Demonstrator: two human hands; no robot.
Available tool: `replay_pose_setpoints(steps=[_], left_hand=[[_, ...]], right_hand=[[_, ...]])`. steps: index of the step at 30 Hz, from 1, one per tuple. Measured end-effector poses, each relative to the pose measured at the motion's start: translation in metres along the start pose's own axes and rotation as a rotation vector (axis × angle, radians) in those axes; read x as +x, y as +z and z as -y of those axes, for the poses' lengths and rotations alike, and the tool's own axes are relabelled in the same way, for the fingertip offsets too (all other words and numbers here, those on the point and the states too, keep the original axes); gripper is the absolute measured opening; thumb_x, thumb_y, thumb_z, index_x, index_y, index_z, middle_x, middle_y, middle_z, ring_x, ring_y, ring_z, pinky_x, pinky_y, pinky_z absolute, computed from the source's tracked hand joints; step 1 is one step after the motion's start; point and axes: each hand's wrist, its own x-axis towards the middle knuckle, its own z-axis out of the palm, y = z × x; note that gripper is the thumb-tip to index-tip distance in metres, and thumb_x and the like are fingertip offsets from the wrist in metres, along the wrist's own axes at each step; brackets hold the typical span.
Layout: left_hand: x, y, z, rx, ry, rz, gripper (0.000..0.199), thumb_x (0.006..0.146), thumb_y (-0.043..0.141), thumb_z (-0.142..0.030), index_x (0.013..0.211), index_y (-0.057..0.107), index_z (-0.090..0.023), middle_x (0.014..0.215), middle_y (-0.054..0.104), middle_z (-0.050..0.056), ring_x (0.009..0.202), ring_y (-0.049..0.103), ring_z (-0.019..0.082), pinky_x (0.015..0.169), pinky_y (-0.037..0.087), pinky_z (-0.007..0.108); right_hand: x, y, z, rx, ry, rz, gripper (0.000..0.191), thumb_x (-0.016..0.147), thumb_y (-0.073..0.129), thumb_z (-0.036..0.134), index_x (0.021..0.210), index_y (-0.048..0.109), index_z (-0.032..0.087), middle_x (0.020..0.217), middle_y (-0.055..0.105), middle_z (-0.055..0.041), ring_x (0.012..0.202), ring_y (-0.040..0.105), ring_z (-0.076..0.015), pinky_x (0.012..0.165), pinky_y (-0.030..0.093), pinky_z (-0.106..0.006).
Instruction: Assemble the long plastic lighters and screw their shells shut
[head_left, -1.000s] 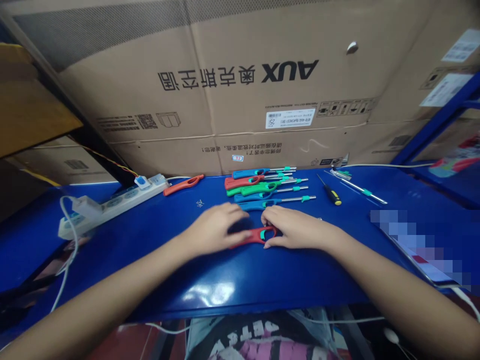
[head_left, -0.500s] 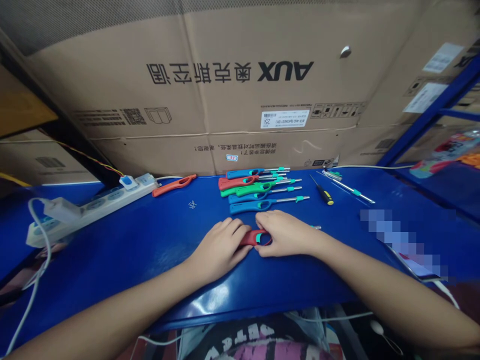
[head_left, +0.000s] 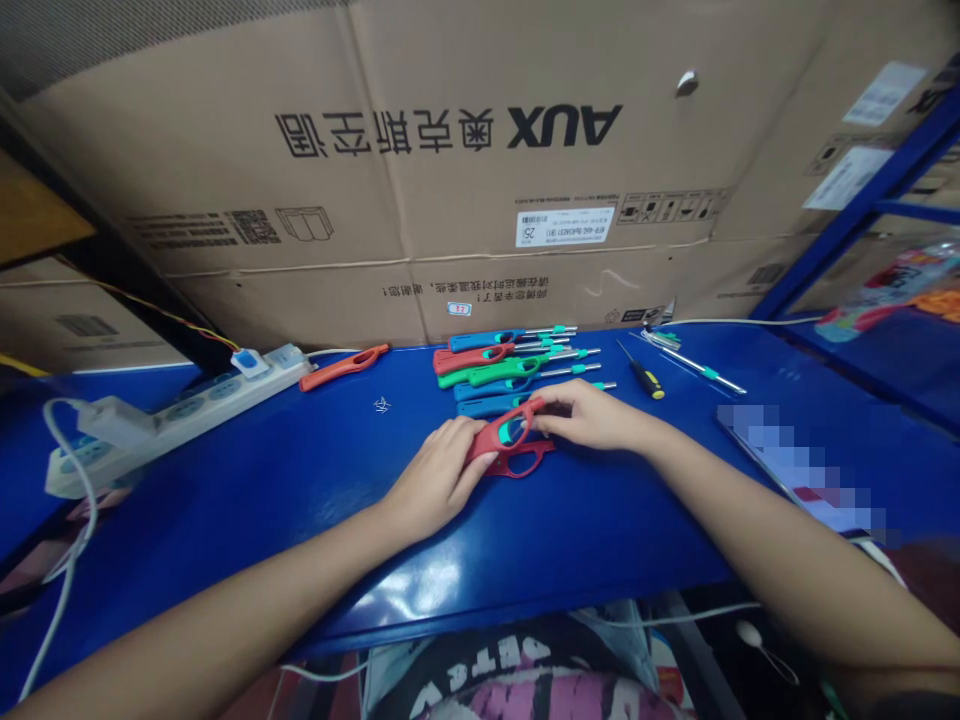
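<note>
A red lighter casing [head_left: 491,438] with a teal trigger is held over the blue table. My left hand [head_left: 435,475] is wrapped round its broad end. The fingers of my right hand [head_left: 581,415] pinch its narrow, looped end. Just beneath it lies another red casing piece [head_left: 525,462] with an open loop, partly hidden by the upper one and my left hand. Behind my hands, several lighters with blue, red and green handles lie in a stack, among them a green one [head_left: 502,372], their metal tubes pointing right.
An orange casing [head_left: 345,367] lies beside a white power strip [head_left: 191,408] at the left. Small pins [head_left: 382,404] sit near it. To the right are a screwdriver [head_left: 646,376], metal rods [head_left: 705,372] and a pixelated device [head_left: 802,480]. A large cardboard box [head_left: 450,180] stands behind.
The red casing is now raised and tilted, and a second red looped piece shows below it. My right hand has moved up and right, with its grip at the narrow end.
</note>
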Motion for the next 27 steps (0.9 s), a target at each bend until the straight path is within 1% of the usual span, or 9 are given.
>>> replay_pose_setpoints(steps=[5,9,11,14,16,18,20,22,27], left_hand=[[0.001,0.002,0.002,-0.268,-0.036,-0.200,0.030,0.106,0.039,-0.034,0.131,0.049,-0.020,0.118,0.062,0.009,0.109,0.059,0.022,0.098,0.047,0.038],[0.000,-0.004,0.002,-0.393,-0.075,-0.366,0.027,0.102,0.048,-0.034,0.125,0.047,-0.020,0.105,0.063,0.006,0.089,0.063,0.017,0.084,0.052,0.031],[0.001,-0.009,0.003,-0.306,-0.089,-0.351,0.029,0.092,0.064,-0.037,0.112,0.050,-0.021,0.097,0.061,0.002,0.078,0.059,0.014,0.073,0.051,0.028],[0.002,-0.015,0.007,-0.118,-0.064,-0.203,0.040,0.077,0.080,-0.041,0.103,0.057,-0.021,0.097,0.060,0.002,0.078,0.058,0.015,0.071,0.050,0.027],[0.002,-0.014,0.009,-0.061,-0.037,-0.113,0.039,0.077,0.080,-0.042,0.104,0.063,-0.022,0.103,0.061,0.003,0.088,0.061,0.018,0.077,0.051,0.030],[0.003,-0.011,0.010,-0.066,-0.035,-0.067,0.027,0.083,0.075,-0.040,0.100,0.067,-0.021,0.103,0.063,0.004,0.090,0.063,0.019,0.080,0.050,0.031],[0.004,-0.010,0.010,-0.116,-0.046,-0.071,0.019,0.089,0.069,-0.038,0.092,0.068,-0.019,0.097,0.064,0.005,0.085,0.063,0.017,0.077,0.050,0.029],[0.006,-0.014,0.009,-0.169,-0.046,-0.093,0.021,0.091,0.067,-0.037,0.087,0.069,-0.017,0.091,0.064,0.004,0.080,0.062,0.016,0.074,0.049,0.027],[0.017,-0.042,0.024,-0.074,-0.131,-0.153,0.028,0.085,0.070,-0.044,0.088,0.074,-0.017,0.084,0.063,0.003,0.075,0.060,0.017,0.069,0.046,0.027]], right_hand=[[0.002,0.004,0.004,-0.117,-0.064,0.003,0.022,0.095,0.058,0.034,0.088,0.070,0.017,0.086,0.072,-0.0038,0.078,0.064,-0.0170,0.075,0.048,-0.030],[0.001,0.003,0.009,-0.186,-0.117,0.003,0.019,0.096,0.057,0.027,0.088,0.071,0.016,0.086,0.072,-0.0048,0.077,0.064,-0.0161,0.073,0.048,-0.029],[0.000,0.002,0.012,-0.225,-0.156,-0.018,0.019,0.097,0.056,0.026,0.089,0.071,0.016,0.087,0.072,-0.0055,0.078,0.064,-0.0163,0.074,0.048,-0.029],[-0.002,0.001,0.014,-0.251,-0.214,-0.048,0.019,0.097,0.056,0.026,0.092,0.072,0.017,0.090,0.073,-0.0064,0.081,0.065,-0.0165,0.076,0.049,-0.029],[-0.003,0.001,0.014,-0.248,-0.242,-0.079,0.019,0.098,0.056,0.026,0.092,0.072,0.017,0.091,0.073,-0.0067,0.081,0.066,-0.0164,0.076,0.049,-0.029],[-0.003,0.000,0.014,-0.245,-0.261,-0.116,0.019,0.098,0.056,0.027,0.092,0.072,0.017,0.089,0.072,-0.0064,0.080,0.066,-0.0162,0.075,0.049,-0.029],[-0.003,-0.001,0.014,-0.246,-0.271,-0.153,0.019,0.097,0.057,0.027,0.090,0.071,0.017,0.085,0.071,-0.0057,0.077,0.064,-0.0158,0.072,0.049,-0.028],[-0.003,-0.005,0.014,-0.240,-0.257,-0.184,0.019,0.096,0.058,0.027,0.086,0.070,0.016,0.081,0.070,-0.0049,0.073,0.062,-0.0153,0.068,0.047,-0.027],[-0.003,-0.021,0.008,-0.159,-0.167,-0.287,0.022,0.092,0.061,0.034,0.081,0.068,0.017,0.075,0.067,-0.0030,0.068,0.058,-0.0148,0.063,0.044,-0.027]])
